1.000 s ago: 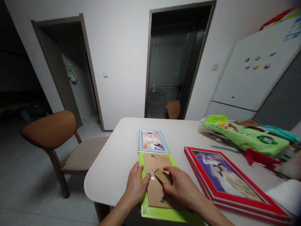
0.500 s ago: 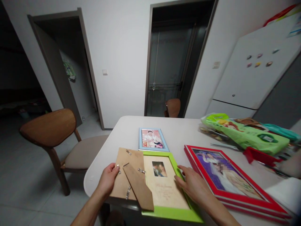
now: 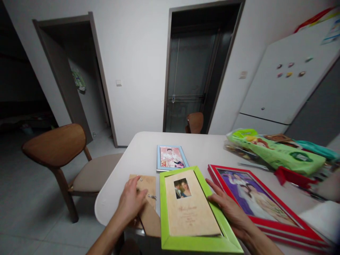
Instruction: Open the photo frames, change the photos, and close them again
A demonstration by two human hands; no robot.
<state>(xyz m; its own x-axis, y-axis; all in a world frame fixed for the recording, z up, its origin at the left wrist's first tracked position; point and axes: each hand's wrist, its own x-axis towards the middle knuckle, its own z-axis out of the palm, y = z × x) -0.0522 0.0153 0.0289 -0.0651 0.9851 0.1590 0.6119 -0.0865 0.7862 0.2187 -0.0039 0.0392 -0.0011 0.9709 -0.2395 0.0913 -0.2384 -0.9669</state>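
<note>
A lime green picture frame [image 3: 166,244] is raised and tilted in front of me, with a cream printed card [image 3: 196,219] inside it that bears a small photo of two people. My right hand [image 3: 231,209] grips the frame's right side. To the left, on the table, lies a brown backing board [image 3: 148,182] with metal clips and a fold-out stand leg [image 3: 150,219]. My left hand [image 3: 132,198] rests over this board, fingers apart, covering part of it. Just beyond the green frame lies a light blue framed photo [image 3: 171,157].
Red framed photos [image 3: 255,198] are stacked on the right of the white table [image 3: 202,145]. Behind them are a green package [image 3: 281,152], a red object [image 3: 294,179] and white paper [image 3: 322,216]. A wooden chair [image 3: 55,145] stands at left, and a fridge [image 3: 287,85] at back right.
The green frame has been lifted and tilted in my right hand, apart from the board. My left hand has gone from the board's left edge to over its middle. The board sits lower.
</note>
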